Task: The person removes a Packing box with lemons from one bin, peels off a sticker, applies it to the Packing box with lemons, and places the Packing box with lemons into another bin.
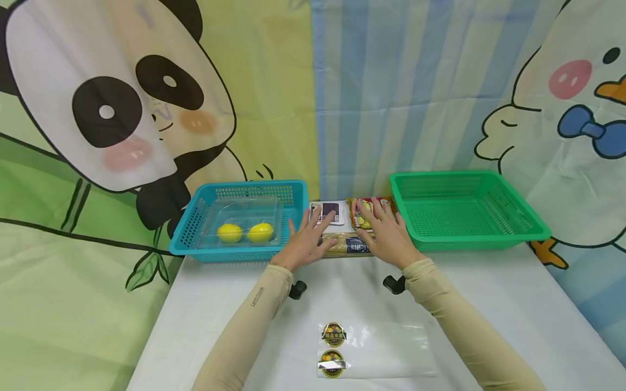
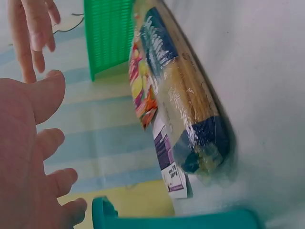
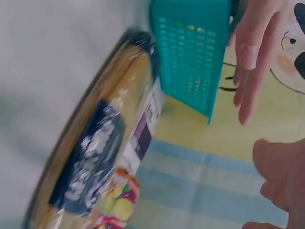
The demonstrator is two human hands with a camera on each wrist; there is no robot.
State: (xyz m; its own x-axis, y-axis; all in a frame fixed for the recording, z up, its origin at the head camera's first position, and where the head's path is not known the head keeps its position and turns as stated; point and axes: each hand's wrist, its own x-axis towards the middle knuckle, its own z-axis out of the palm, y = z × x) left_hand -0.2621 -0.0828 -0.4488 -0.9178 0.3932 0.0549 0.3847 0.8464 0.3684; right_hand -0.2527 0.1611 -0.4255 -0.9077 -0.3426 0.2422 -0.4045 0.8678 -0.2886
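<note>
Both hands are spread above a group of packages between two baskets. My left hand (image 1: pixel 304 243), fingers straight and apart, is over the left end of a clear-wrapped pack of spaghetti (image 1: pixel 342 244) with a dark blue label. Over its right end is my right hand (image 1: pixel 389 237), also with fingers spread. The wrist views show both hands raised off the packs, holding nothing. Behind the spaghetti lie a flat white pack with a purple label (image 1: pixel 336 213) and a colourful red and yellow bag with fruit pictures (image 3: pixel 120 202), partly covered by the right hand in the head view.
A blue basket (image 1: pixel 235 253) on the left holds a clear plastic box (image 1: pixel 249 209) with two lemons (image 1: pixel 260 232). On the right is a green basket (image 1: pixel 474 243). A flat clear bag with round stickers (image 1: pixel 381 350) lies on the white table (image 1: pixel 469 347) in front.
</note>
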